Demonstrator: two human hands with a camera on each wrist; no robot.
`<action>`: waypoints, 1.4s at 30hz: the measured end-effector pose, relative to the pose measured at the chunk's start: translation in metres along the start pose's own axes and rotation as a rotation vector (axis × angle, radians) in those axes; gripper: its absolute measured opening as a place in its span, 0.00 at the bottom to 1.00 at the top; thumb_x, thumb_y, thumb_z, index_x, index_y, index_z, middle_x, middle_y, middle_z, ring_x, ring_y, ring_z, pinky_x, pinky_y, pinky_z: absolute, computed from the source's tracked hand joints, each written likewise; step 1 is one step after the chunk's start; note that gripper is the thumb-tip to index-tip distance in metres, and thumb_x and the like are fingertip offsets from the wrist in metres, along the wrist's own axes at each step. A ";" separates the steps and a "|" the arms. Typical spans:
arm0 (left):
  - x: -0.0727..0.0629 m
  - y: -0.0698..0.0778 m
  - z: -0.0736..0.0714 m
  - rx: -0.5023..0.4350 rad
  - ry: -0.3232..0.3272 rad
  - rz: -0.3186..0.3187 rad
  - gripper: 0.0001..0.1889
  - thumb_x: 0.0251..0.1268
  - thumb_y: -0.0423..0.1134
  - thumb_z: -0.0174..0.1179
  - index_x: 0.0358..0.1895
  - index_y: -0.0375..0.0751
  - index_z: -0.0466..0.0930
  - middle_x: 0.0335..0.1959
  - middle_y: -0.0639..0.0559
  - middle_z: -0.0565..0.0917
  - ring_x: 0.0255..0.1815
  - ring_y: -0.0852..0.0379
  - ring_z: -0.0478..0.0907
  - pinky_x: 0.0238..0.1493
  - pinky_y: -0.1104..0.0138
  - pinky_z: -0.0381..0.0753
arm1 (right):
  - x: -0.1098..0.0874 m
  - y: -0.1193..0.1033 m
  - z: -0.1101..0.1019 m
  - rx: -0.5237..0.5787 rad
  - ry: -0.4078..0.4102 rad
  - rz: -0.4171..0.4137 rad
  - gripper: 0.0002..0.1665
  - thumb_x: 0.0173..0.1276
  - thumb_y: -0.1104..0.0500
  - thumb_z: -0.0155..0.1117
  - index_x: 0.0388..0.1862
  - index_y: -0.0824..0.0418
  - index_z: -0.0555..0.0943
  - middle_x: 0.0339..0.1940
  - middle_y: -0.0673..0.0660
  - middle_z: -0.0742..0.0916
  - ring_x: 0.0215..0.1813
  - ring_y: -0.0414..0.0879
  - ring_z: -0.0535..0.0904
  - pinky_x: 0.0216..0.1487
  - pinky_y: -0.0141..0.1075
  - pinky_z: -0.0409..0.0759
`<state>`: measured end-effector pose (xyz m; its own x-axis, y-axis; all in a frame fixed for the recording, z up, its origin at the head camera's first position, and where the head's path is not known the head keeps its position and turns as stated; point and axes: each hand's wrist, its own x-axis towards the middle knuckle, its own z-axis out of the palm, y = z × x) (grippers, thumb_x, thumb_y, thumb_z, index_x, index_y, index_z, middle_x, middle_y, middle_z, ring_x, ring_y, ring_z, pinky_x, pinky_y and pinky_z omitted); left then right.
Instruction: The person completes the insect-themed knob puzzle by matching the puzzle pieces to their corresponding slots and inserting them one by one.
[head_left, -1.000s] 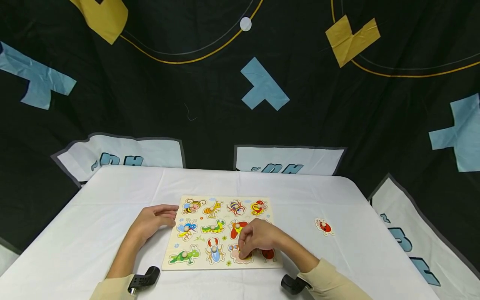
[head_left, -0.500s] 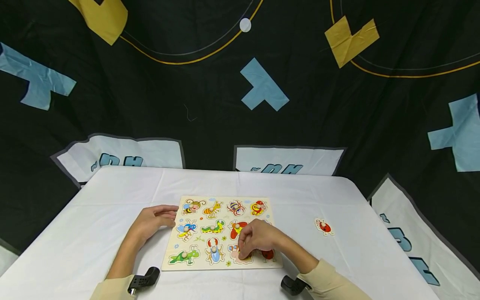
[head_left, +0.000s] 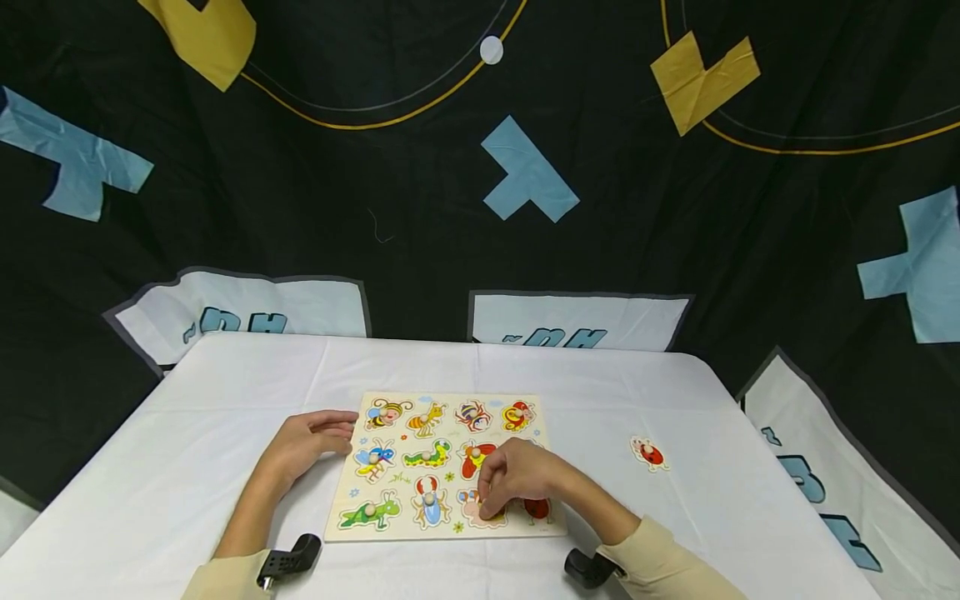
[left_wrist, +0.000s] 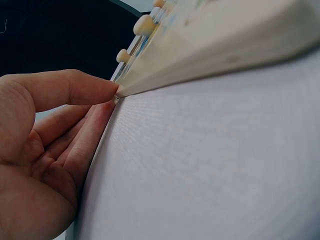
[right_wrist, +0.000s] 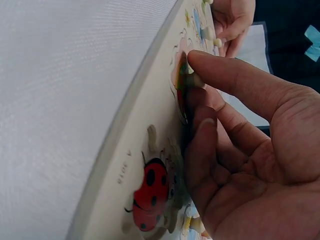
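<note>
A wooden peg puzzle board (head_left: 405, 533) printed with colourful insects lies on the white-covered table. My left hand (head_left: 300, 450) rests at its left side; in the left wrist view the thumb (left_wrist: 95, 89) touches the board's edge. With my right hand (head_left: 517, 479) I pinch the small wooden knob (right_wrist: 196, 80) of a puzzle piece (right_wrist: 180, 82) in the bottom row, partly hidden by the fingers. It sits in or close over its recess. Beside it, at the lower right corner, shows a red ladybug picture (right_wrist: 150, 187) with a recessed outline.
A loose ladybug piece (head_left: 649, 453) lies on the white tablecloth (head_left: 600, 400) to the right of the board. Other knobbed pieces, such as a green caterpillar (head_left: 427, 454) and a spider (head_left: 472, 415), sit in the board. A black curtain (head_left: 427, 233) hangs behind the table.
</note>
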<state>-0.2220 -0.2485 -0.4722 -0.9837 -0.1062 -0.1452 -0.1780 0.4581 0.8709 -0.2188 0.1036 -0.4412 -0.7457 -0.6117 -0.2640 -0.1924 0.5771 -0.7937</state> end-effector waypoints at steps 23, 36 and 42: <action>-0.001 0.000 -0.001 -0.002 -0.007 0.014 0.30 0.52 0.34 0.72 0.63 0.37 0.81 0.46 0.48 0.90 0.45 0.61 0.84 0.54 0.62 0.74 | -0.002 0.000 -0.003 -0.002 -0.002 0.032 0.08 0.50 0.61 0.81 0.26 0.57 0.87 0.20 0.48 0.87 0.24 0.39 0.77 0.29 0.33 0.72; -0.001 0.000 -0.001 -0.007 -0.006 0.007 0.30 0.51 0.34 0.72 0.63 0.38 0.81 0.46 0.49 0.90 0.45 0.62 0.83 0.52 0.67 0.73 | -0.005 0.000 -0.005 -0.002 0.016 0.029 0.07 0.51 0.60 0.81 0.27 0.56 0.88 0.21 0.49 0.88 0.25 0.39 0.78 0.30 0.33 0.73; -0.001 0.000 0.000 -0.004 0.002 0.005 0.30 0.51 0.33 0.72 0.63 0.38 0.81 0.45 0.50 0.90 0.45 0.62 0.84 0.53 0.65 0.73 | -0.007 0.003 -0.011 0.003 0.039 0.013 0.07 0.53 0.58 0.80 0.28 0.54 0.88 0.20 0.49 0.88 0.25 0.40 0.77 0.30 0.33 0.74</action>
<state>-0.2210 -0.2487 -0.4719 -0.9844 -0.1060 -0.1402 -0.1734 0.4550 0.8734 -0.2211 0.1160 -0.4351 -0.7722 -0.5828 -0.2529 -0.1805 0.5829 -0.7922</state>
